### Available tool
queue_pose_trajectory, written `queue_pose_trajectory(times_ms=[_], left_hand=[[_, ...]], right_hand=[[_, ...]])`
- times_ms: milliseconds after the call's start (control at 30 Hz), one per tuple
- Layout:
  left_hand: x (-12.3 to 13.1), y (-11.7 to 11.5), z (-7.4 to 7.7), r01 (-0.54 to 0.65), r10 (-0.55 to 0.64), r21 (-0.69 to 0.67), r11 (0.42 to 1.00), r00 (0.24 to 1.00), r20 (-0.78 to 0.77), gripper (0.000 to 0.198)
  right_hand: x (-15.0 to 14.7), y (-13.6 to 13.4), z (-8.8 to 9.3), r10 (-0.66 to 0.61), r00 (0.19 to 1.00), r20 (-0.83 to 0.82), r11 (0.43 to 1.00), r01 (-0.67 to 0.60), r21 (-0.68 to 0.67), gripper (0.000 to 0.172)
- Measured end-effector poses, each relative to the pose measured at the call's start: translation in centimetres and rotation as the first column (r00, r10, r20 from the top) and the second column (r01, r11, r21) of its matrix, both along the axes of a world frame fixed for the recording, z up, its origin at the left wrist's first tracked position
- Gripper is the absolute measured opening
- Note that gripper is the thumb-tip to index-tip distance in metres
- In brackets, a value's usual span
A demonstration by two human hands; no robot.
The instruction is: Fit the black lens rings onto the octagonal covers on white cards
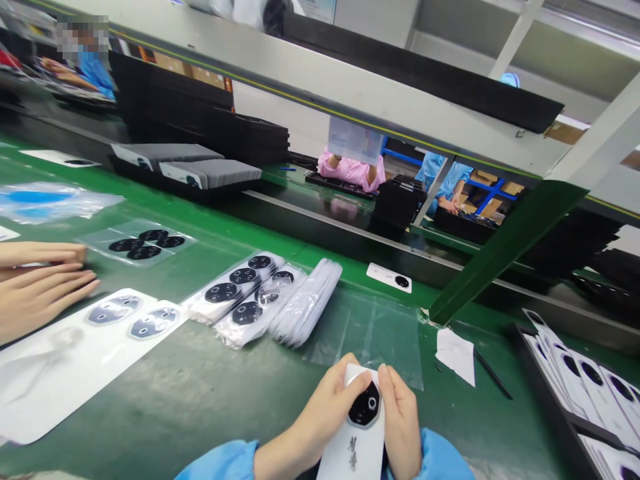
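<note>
Near the bottom middle, a white phone back cover [336,460] with a round black camera panel [365,405] is held between both my hands. My left hand [323,410] grips its left edge, the thumb pressed on the camera panel. My right hand [401,420] is closed along the right edge, fingertips near the top corner. Beyond my hands lies a clear plastic bag [370,330]. Left of it is a stack of bagged parts [305,307], beside plastic-wrapped packs of black camera panels [245,277].
At left, a co-worker's hands [45,293] rest near a white sheet [65,373] with silver stickers. A tray [550,407] of white covers stands at right. A slanted green post [505,253], a paper scrap [455,357] and a black strip [493,375] are nearer.
</note>
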State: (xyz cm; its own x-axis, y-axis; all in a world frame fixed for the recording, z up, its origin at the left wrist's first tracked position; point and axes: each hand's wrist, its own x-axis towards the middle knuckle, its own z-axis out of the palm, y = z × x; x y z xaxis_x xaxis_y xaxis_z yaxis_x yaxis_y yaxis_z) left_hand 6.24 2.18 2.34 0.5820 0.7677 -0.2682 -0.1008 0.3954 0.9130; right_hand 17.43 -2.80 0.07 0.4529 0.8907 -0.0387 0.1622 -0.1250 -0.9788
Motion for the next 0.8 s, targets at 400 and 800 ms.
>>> queue_pose_trajectory(times_ms=[400, 800], left_hand=[[-1.5, 0.9, 0.1, 0.066, -0.063, 0.098, 0.993, 0.997, -0.040, 0.035], [-3.2, 2.7, 1.8, 0.340, -0.349, 0.095, 0.936, 0.931, 0.103, 0.036]], right_hand=[[1.0, 0.4, 0.2, 0.148, 0.976, -0.160, 0.988, -0.153, -0.019, 0.048], [3.1, 0.3, 1.0, 0.426, 0.834, -0.352, 0.902, -0.423, 0.089, 0.037]])
